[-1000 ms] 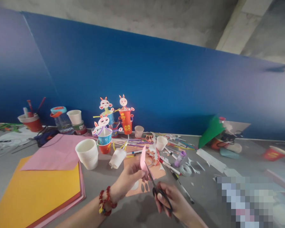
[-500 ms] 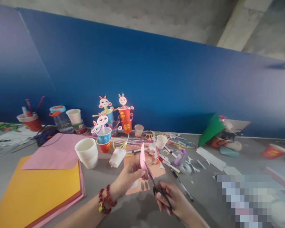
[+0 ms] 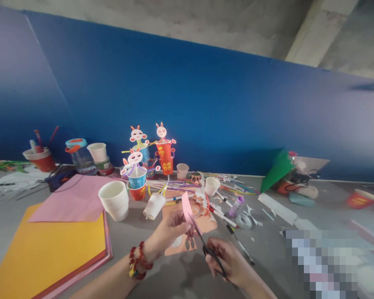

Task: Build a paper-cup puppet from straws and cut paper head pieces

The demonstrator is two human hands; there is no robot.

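My left hand point(image 3: 170, 232), with a red bead bracelet at the wrist, pinches a small pink paper piece point(image 3: 187, 208) and holds it upright above the table. My right hand point(image 3: 229, 263) grips black scissors point(image 3: 207, 246), whose blades reach up and left into the lower edge of the pink piece. Both hands hover over an orange sheet with cut-out holes point(image 3: 187, 230) lying on the grey table point(image 3: 268, 249).
A stack of white cups point(image 3: 114, 200) and a tipped white cup point(image 3: 154, 206) stand left of the hands. Pink paper point(image 3: 71, 198) lies on yellow sheets point(image 3: 46, 245). Bunny cup figures point(image 3: 149, 158), straws, pens, a tape roll point(image 3: 243, 221) and scraps crowd the back.
The pink piece has tilted slightly to the left in my left hand, and the scissors have shifted a little along its edge. Both hands stay in nearly the same place.
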